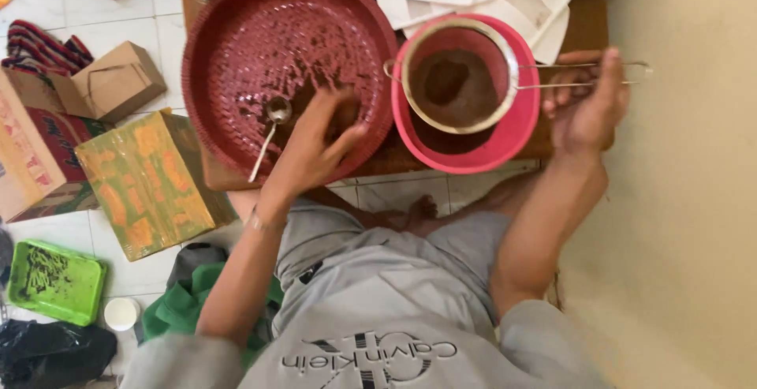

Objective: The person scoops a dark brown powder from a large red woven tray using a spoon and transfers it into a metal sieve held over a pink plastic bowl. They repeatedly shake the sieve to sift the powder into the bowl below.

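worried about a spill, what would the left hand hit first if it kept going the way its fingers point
Likely the brown powder on the round red tray, right at the left hand fingertips; beyond that, the tray's far rim. Depth is unclear.

Metal sieve (pixel 461 77), glossy plastic bowl (pixel 505 140)

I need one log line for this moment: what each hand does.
left hand: in red woven tray, beside spoon | right hand: grips sieve handle | sieve: over pink bowl, holds brown powder
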